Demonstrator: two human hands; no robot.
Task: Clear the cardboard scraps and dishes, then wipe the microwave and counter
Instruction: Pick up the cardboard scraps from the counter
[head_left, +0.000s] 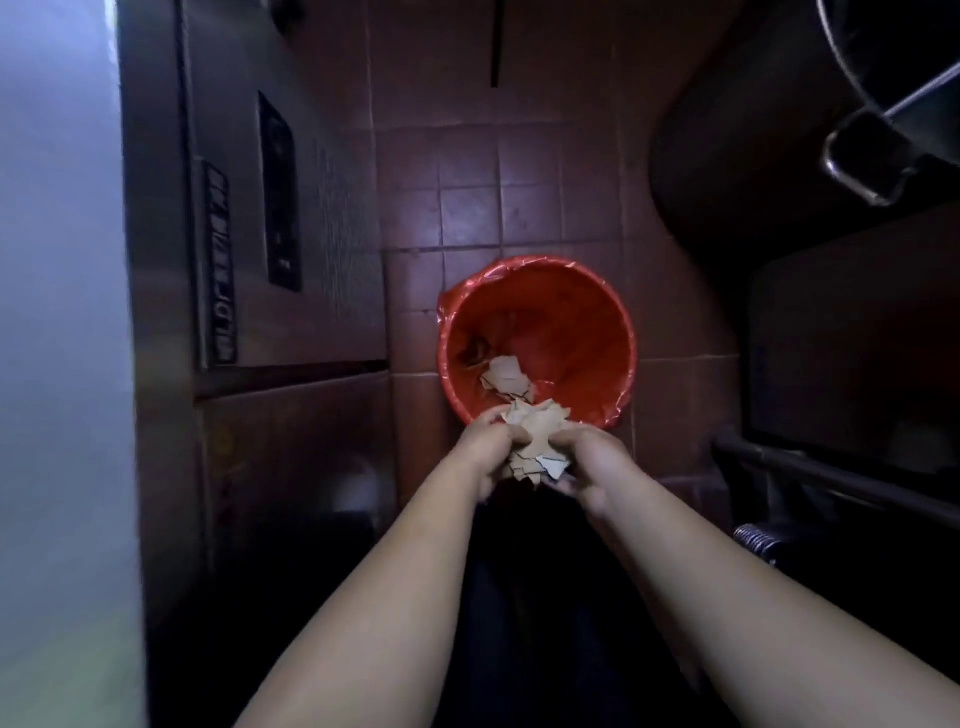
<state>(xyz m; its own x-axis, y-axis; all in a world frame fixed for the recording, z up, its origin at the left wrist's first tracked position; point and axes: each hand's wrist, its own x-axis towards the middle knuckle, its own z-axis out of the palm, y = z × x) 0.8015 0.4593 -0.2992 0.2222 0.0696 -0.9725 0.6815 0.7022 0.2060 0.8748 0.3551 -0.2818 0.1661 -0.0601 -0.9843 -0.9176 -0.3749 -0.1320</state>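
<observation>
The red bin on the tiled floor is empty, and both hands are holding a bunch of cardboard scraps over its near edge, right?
Not empty. The head view shows the red bin already has cardboard pieces lying inside. The rest stands: it sits on the tiled floor, and the left hand and right hand hold cardboard scraps over its near edge.

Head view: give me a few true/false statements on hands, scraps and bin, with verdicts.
1. The left hand and right hand both grip scraps. True.
2. The bin is empty. False: more scraps lie in it.
3. The bin stands on a counter. False: it stands on the tiled floor.
4. The bin has a red liner. True.
</observation>
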